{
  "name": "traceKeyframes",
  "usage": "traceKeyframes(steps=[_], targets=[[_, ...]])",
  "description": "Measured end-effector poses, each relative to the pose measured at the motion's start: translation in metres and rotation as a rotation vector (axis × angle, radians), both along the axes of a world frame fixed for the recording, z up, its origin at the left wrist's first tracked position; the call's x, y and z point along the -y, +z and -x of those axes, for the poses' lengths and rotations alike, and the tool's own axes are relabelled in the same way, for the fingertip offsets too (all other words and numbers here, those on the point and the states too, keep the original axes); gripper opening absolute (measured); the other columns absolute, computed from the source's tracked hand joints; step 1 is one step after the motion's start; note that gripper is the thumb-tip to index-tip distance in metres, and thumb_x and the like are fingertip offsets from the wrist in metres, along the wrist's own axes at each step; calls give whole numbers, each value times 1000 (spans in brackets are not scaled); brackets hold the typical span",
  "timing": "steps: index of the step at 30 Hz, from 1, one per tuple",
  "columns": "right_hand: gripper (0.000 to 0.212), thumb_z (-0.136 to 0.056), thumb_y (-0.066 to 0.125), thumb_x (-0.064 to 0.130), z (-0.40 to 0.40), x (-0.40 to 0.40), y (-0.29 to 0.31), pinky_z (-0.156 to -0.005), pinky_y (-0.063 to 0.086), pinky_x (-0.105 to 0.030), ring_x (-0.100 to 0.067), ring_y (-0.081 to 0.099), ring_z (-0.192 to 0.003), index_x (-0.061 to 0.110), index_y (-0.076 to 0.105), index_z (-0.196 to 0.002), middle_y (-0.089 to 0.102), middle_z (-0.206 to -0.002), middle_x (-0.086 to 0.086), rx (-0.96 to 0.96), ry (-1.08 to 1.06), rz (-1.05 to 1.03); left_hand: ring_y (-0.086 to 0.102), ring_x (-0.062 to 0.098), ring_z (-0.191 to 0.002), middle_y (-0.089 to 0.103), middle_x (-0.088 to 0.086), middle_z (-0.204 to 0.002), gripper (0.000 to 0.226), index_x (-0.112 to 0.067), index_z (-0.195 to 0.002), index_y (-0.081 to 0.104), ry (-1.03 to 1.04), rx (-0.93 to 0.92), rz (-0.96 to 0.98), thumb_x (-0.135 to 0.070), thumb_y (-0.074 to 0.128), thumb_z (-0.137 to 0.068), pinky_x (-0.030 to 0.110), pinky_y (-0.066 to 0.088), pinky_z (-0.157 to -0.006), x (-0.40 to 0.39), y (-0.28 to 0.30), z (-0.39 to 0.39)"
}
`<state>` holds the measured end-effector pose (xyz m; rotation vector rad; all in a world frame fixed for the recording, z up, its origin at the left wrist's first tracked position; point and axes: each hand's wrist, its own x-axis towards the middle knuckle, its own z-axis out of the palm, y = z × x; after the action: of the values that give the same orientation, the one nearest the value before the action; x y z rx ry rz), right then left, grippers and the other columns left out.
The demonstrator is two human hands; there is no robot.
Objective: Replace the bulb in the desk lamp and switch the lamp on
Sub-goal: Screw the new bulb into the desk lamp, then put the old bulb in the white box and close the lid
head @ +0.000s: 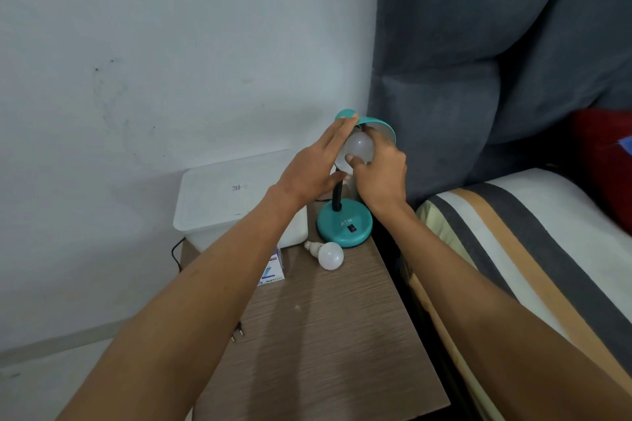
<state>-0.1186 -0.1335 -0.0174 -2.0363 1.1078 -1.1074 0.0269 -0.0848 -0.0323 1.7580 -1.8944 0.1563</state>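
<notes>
Fingers of our right hand point(379, 171) curl round the white bulb point(357, 150), thumb pressed on its lower front and the other fingers wrapped over its right side and top, so this grip has the globe firmly enclosed. The bulb sits at the mouth of the teal lamp shade point(372, 123), its screw end pointing up into the shade where we cannot see whether it is seated in the socket. Our left hand point(316, 164) lies just to the left of the bulb with its fingers nearly straight: the fingertips rest against the narrow top of the shade and the thumb reaches under toward the black neck point(337, 196). That grip is loose and flat, steadying the shade, not clasping it.

Below the hands the neck runs down into the round teal lamp base point(343, 224), which stands at the far right of the wooden counter point(325, 335) and carries a small black switch point(351, 228) on its front. A second white bulb point(326, 254) lies on its side on the counter just in front of the base, screw end pointing left and away from us. A small printed box point(270, 272) lies to its left, partly hidden by our left forearm. A white lidded container point(232, 198) sits at the back left, and a plug point(237, 331) hangs beyond the counter's left edge. A striped mattress point(513, 249) lies on the right.
</notes>
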Motion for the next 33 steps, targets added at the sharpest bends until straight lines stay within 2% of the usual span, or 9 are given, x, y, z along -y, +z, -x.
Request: traceKeyframes(steps=[2, 7, 10, 18, 24, 27, 30, 33], targets=[[56, -87, 74, 19, 0, 1, 2, -96, 46, -28, -25, 63, -114, 23, 56, -140, 67, -129, -4, 15, -3, -30, 65, 42, -115, 25, 4, -169, 108, -27, -163, 12, 0, 2, -1, -18, 85, -84, 53, 61, -86, 2, 0, 0], [64, -85, 75, 22, 2, 1, 1, -92, 50, -38, -33, 58, -117, 16, 48, -142, 51, -138, -12, -213, 41, 176, 67, 41, -111, 26, 7, -169, 108, -24, -163, 13, 1, -2, -4, -17, 85, -83, 52, 61, -88, 0, 0, -1], [66, -87, 74, 18, 0, 2, 0, -90, 50, -41, -38, 58, -115, 15, 44, -145, 50, -136, -17, -286, 41, 189, 66, 41, -114, 25, 8, -169, 107, -23, -163, 13, 0, -5, -4, -16, 84, -84, 51, 61, -89, -2, -1, -1], [62, -87, 75, 19, -3, 1, 2, -93, 50, -36, -32, 63, -113, 20, 49, -143, 64, -127, -10, -106, 23, 16, 67, 43, -110, 27, 9, -168, 106, -26, -161, 14, -6, -16, -2, -12, 84, -83, 53, 61, -85, 1, -2, 1], [63, -85, 77, 17, -3, -3, 5, -95, 51, -38, -31, 64, -112, 20, 50, -142, 65, -127, -10, -96, -2, -2, 67, 41, -111, 28, 6, -167, 108, -32, -158, 11, 3, -29, -17, -11, 84, -82, 53, 61, -85, -3, 4, 4], [63, -84, 77, 21, 0, -4, 8, -90, 51, -35, -29, 64, -110, 21, 51, -141, 65, -126, -9, -185, -14, 68, 67, 38, -109, 29, 5, -167, 107, -33, -158, 12, 28, -34, -43, -10, 84, -82, 52, 60, -84, -5, 7, 6], [53, -83, 76, 25, 7, -5, 15, -87, 52, -35, -28, 64, -108, 19, 58, -133, 67, -122, -7, -165, -33, 102, 62, 36, -120, 28, 4, -167, 104, -27, -161, 16, 39, -41, -54, -13, 83, -83, 51, 59, -89, -11, 15, 6], [39, -87, 69, 26, 13, -10, 27, -86, 52, -37, -28, 65, -105, 13, 65, -124, 70, -117, -8, -120, -81, 170, 45, 28, -144, 24, 1, -170, 106, -20, -164, 15, 84, -80, -55, -28, 84, -84, 45, 52, -105, -20, 23, 1]])
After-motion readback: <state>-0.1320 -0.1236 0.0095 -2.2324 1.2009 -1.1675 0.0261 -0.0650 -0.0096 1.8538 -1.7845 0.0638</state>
